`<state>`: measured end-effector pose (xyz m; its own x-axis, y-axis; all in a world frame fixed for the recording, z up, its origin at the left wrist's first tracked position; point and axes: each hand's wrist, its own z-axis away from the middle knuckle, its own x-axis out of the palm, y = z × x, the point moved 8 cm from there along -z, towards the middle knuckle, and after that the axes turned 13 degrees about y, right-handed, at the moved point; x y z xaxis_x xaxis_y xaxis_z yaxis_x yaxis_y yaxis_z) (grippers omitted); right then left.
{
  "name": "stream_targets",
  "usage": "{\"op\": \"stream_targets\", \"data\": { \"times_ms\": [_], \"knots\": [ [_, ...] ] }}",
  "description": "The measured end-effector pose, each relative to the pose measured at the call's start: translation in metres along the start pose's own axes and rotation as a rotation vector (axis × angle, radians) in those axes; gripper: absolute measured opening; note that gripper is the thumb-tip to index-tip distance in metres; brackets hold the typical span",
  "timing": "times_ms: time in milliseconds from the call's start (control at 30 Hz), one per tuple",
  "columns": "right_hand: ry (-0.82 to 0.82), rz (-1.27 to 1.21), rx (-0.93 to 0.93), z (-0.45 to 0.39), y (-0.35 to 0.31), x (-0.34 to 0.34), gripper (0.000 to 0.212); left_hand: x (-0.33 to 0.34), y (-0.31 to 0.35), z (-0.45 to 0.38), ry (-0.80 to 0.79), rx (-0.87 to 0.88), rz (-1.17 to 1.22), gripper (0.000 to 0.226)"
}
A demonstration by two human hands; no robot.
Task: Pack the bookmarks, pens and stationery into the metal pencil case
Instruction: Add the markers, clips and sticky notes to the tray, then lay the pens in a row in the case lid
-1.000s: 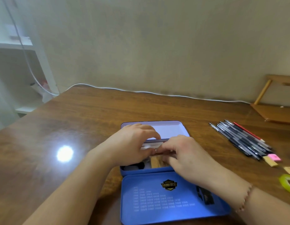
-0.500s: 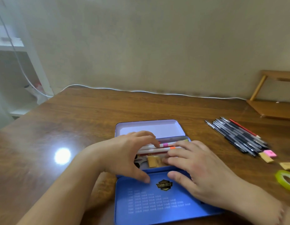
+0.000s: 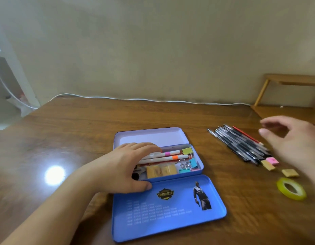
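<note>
1. The metal pencil case [image 3: 199, 167] is seen lying open near the front of the wooden table [image 3: 82, 131], with its blue lid panel [image 3: 167, 207] folded flat toward the viewer and a pale second panel [image 3: 149, 136] opened away behind the tray.
2. The left hand [image 3: 125, 167] is laid over the left part of the tray, fingers nearly straight across two white pens [image 3: 171, 155], the thumb pressed on the lid panel's edge; nothing is gripped by it.
3. The right hand [image 3: 291, 140] is held above the table just right of the pen bundle [image 3: 241, 144], fingers spread and loosely bent, and nothing is held; it is blurred, so detail cannot be told.
4. Binder clips [image 3: 186, 165] and tan blocks [image 3: 160, 171] are already seen in the tray.
5. The loose pens are judged light, stiff and smooth, likely to roll or fan apart; a hold around the middle of the bundle is advised.
6. The small erasers [image 3: 271, 162] look light and are best pinched by their sides; the yellow tape roll [image 3: 291, 189] can be taken by its rim.
7. Thin sheet metal is judged easily slid, so the case is best steadied by the resting hand.
8. Bare table lies between case and bundle, giving an open path; the tray's raised right wall must be cleared.
9. Little free room is seen inside the tray, so pens are best laid parallel to its long side.
</note>
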<state>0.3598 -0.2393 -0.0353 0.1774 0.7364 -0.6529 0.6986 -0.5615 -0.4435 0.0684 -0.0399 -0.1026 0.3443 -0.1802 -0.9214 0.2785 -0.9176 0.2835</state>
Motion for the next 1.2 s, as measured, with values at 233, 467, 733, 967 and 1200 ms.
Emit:
{"op": "stream_targets", "data": {
  "times_ms": [233,467,733,967,1200],
  "knots": [
    [-0.276,0.222,0.206,-0.006,0.062,0.018,0.012,0.003,-0.008,-0.004,0.065,0.001,-0.062,0.088],
    [-0.478,0.188,0.104,0.007,0.039,0.028,0.018,-0.001,0.002,-0.015,0.199,0.028,-0.155,0.082],
    [-0.542,0.183,0.026,0.02,0.015,0.037,0.015,0.003,0.061,-0.006,0.177,0.43,-0.158,0.028],
    [-0.462,0.257,0.1,0.014,0.029,0.038,0.01,0.008,0.091,0.003,0.19,0.549,-0.345,0.018],
    [-0.168,0.007,0.005,-0.002,0.014,0.014,0.008,0.023,0.122,-0.017,0.19,0.547,-0.315,0.027]
  ]
}}
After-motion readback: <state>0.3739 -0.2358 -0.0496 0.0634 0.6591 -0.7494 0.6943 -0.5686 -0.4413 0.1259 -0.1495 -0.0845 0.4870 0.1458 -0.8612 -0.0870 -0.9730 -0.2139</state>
